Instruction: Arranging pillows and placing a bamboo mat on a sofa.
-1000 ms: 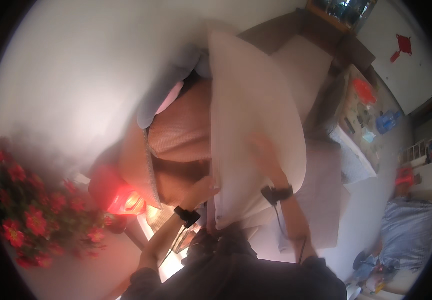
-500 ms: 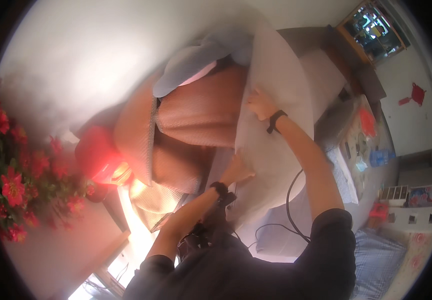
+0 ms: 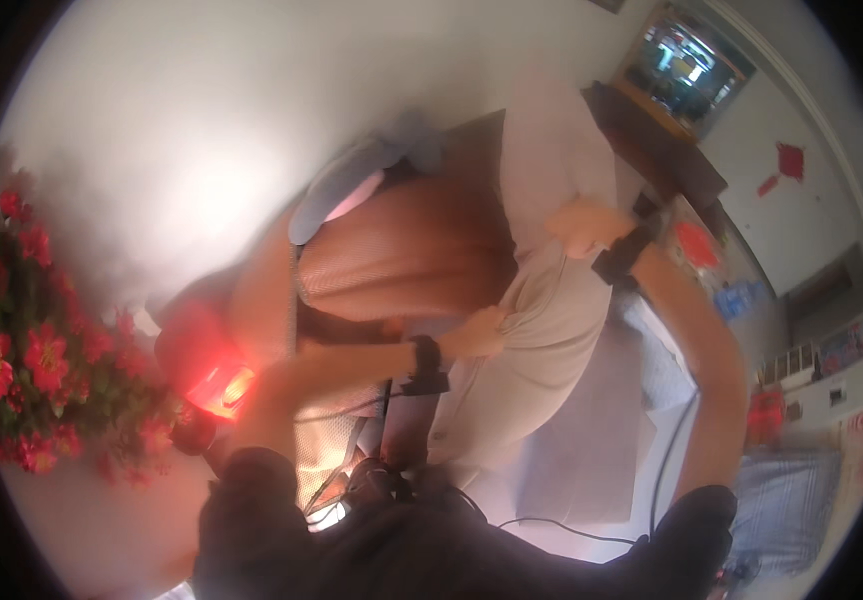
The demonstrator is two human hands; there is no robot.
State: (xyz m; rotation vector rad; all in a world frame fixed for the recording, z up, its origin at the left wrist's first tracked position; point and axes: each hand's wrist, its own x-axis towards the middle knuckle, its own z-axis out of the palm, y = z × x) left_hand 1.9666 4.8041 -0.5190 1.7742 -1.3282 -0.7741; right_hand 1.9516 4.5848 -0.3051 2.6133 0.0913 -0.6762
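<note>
A long piece of pale beige cloth [image 3: 542,330], perhaps a garment, stretches in front of me, gathered into creases between my hands. My left hand [image 3: 477,334] pinches its left edge, fingers closed. Higher up and to the right, my right hand [image 3: 588,228] is closed on the cloth's right side, slightly blurred. Black bands circle both wrists. Behind the cloth sits a brown woven-covered sofa [image 3: 412,250], with a grey and pink plush-looking item [image 3: 337,195] lying on it.
Red flowers [image 3: 47,355] and a glowing red lamp [image 3: 220,385] stand at the left. A grey flat panel or box [image 3: 587,450] is below the cloth on the right. Dark cables [image 3: 562,528] run near my body. A table with a red item [image 3: 697,243] lies at the right.
The cloth has been drawn together and creased, narrower than before. My right hand has moved right and a little down; my left hand has shifted slightly right, its forearm now more level.
</note>
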